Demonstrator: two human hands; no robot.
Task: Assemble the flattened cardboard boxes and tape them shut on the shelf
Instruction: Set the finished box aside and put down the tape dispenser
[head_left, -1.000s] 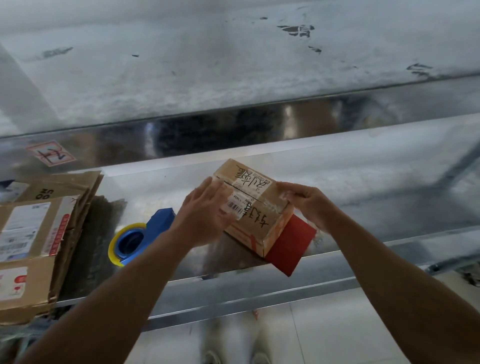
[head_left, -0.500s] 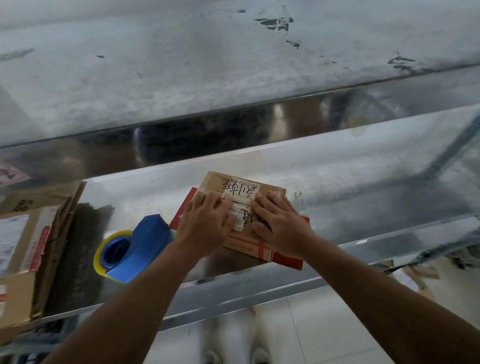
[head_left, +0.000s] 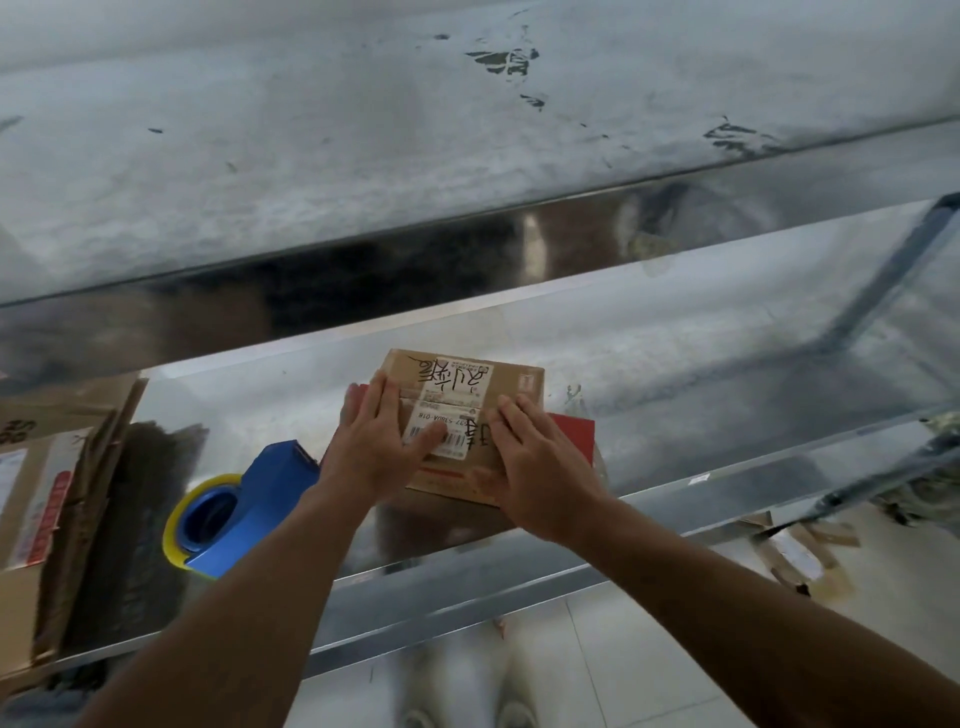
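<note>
Shelf (head_left: 675, 364) of shiny metal carries the cardboard box (head_left: 519, 379) near its front edge, left hand (head_left: 374, 447) and right hand (head_left: 540, 478) pressing on it with straight fingers, tape dispenser (head_left: 260, 493) and flattened boxes (head_left: 47, 493) toward its left end, tiled floor (head_left: 649, 649) below.

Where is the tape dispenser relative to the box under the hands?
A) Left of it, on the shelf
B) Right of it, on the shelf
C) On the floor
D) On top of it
A: the dispenser lies on the shelf, left of the box, beside the left hand.
</note>
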